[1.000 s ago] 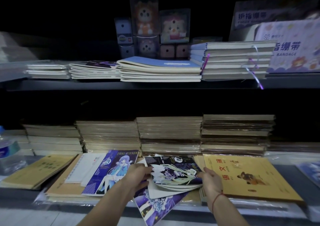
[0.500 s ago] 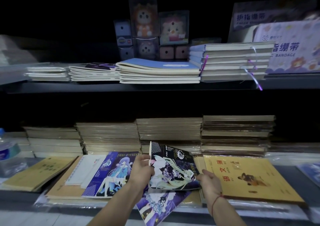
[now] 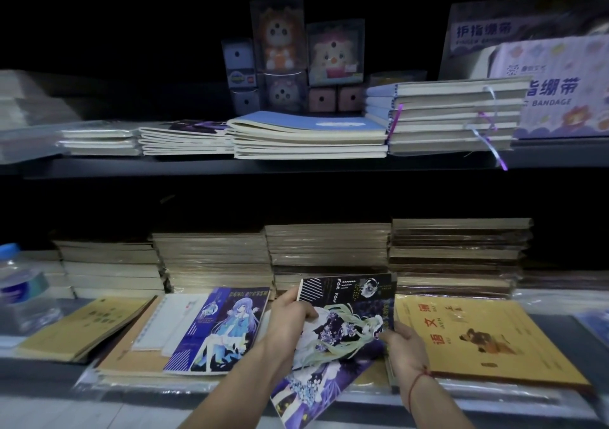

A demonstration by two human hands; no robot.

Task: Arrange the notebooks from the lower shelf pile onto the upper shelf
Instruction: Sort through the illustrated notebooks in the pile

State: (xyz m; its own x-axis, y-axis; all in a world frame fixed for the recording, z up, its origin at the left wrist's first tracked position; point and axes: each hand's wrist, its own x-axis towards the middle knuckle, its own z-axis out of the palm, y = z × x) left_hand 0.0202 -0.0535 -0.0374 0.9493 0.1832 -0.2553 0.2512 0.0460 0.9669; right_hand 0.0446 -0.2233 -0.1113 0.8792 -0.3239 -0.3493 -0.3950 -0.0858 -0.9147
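Gripping a dark notebook (image 3: 349, 310), both hands (image 3: 290, 316) work over the lower shelf (image 3: 49, 367) in a dim room.

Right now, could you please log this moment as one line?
left hand: holds dark notebook | right hand: holds its corner | notebook: tilted above lower pile

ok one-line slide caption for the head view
Both hands, left and right, lift a dark anime-cover notebook from the lower shelf pile.
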